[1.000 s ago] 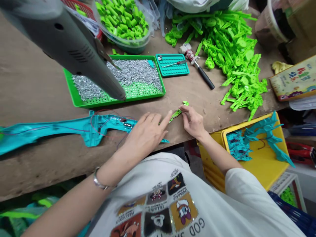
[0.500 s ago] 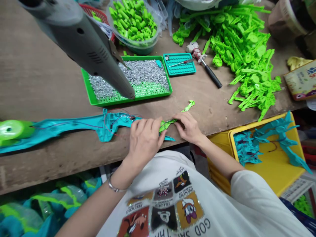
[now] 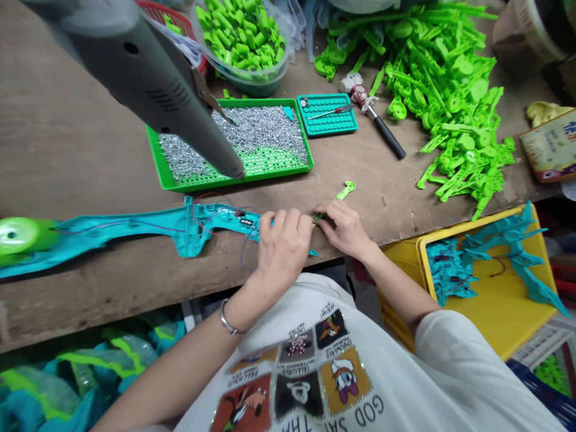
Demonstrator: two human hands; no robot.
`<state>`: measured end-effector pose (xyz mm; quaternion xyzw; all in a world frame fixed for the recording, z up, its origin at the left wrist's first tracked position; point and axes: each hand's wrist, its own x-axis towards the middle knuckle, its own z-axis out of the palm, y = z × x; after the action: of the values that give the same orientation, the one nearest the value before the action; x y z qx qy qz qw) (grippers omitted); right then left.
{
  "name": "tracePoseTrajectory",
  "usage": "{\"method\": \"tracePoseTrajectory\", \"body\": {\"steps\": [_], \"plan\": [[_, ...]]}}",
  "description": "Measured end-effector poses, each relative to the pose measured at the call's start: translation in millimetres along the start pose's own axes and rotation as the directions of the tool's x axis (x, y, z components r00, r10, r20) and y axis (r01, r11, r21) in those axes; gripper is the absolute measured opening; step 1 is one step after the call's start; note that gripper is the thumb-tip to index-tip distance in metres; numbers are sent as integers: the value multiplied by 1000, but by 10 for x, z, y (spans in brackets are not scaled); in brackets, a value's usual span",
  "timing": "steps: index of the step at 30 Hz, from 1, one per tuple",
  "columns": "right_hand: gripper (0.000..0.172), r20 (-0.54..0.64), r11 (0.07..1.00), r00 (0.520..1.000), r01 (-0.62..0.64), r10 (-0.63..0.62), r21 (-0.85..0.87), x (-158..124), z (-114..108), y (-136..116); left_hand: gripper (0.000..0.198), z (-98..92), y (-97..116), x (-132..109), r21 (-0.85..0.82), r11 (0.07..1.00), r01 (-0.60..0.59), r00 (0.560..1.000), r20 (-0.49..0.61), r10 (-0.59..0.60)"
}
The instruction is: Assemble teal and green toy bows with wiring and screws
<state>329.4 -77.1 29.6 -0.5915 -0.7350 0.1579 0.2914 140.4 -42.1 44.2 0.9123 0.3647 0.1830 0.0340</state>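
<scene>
Pinches a lime-green plastic piece [image 3: 317,216] between the fingertips of the right hand [image 3: 344,229], mostly hidden and right beside the left hand [image 3: 285,243]. Shows a lime-green lever end [image 3: 346,189] just beyond the right knuckles; cannot tell whether joined to that piece. Curls the left hand, palm down, fingers close together, over one end of a wired turquoise shell half [image 3: 135,224]; cannot tell whether gripping anything. Has a green tray [image 3: 279,174] of small silver screws [image 3: 270,133] ahead of the left hand, a hammer [image 3: 389,138] ahead of the right.
</scene>
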Motion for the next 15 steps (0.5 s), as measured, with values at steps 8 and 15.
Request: {"method": "tracePoseTrajectory", "body": {"steps": [8,15], "plan": [[14,7,1000,1000,28,-28,14,26,-23,9,20,-20,-70,-157,10,979,-203,978,61,202],[25,27,980,989,148,-145,-130,-81,45,75,18,-51,-127,-185,15,989,-145,985,98,143]]}}
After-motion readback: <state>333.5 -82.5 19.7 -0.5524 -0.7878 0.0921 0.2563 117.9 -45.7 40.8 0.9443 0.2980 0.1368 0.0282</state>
